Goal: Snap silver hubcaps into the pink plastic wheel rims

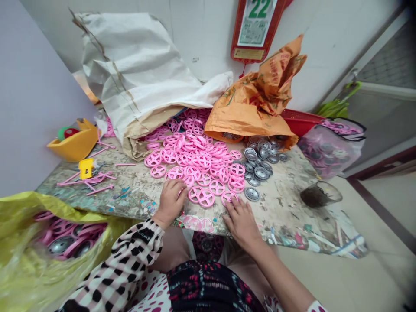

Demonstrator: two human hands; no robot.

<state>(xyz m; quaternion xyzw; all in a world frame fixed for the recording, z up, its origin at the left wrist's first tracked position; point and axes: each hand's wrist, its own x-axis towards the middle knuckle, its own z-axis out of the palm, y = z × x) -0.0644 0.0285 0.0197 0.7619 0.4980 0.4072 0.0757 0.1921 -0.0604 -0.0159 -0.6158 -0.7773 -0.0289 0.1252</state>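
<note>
A heap of pink plastic wheels [199, 160], ring-shaped with cross spokes, lies on the worn table. My left hand [171, 200] rests at the heap's near left edge, fingers bent and thumb apart, fingertips against the closest wheels. At the near right, the stretched fingers of my right hand [243, 223] touch the edge of one pink wheel [229, 197] lying flat. Neither hand has lifted a wheel off the table. Silver-grey hubcap-like discs [261, 173] are piled right of the pink heap, with a single grey disc [252, 194] nearer to me.
Behind the heaps lean a white sack [139, 60] and an orange bag [250, 108]. A glass of dark liquid [320, 194] stands at right. Pink rods [100, 177] and a yellow holder [76, 141] sit at left. A yellow bag [19, 242] holds wheels below the table edge.
</note>
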